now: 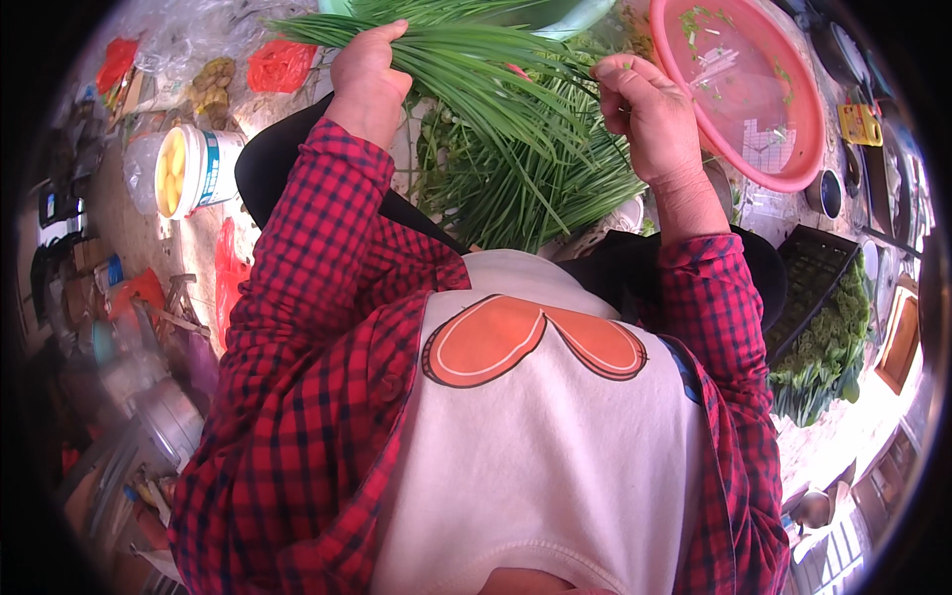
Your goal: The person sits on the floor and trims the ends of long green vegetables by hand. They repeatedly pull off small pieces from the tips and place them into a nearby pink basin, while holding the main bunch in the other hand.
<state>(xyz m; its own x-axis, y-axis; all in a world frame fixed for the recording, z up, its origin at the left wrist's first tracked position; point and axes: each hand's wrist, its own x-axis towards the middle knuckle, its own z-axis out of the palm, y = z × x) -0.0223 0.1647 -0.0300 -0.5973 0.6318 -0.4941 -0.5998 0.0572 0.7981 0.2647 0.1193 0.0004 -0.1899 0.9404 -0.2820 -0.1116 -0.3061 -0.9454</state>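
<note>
A thick bunch of long green garlic chives (476, 63) is gripped in my left hand (372, 82), its leaves fanning out to the right. My right hand (647, 119) is at the far ends of these leaves, thumb and fingertips pinched on a thin chive leaf (584, 76); a bit of green shows at the fingertips. Below both hands, a large heap of chives (535, 201) lies on the floor between my knees. More chives (446, 9) rest at a pale green basin (580, 18) at the top edge, partly hidden by the bunch.
At right stands a pink plastic basin (807, 141) with green scraps inside. A black crate (807, 282) sits beside leafy greens (825, 357). To the left are a white bucket (216, 167) holding yellow items, red plastic bags (281, 65) and a bag of brown tubers (212, 85).
</note>
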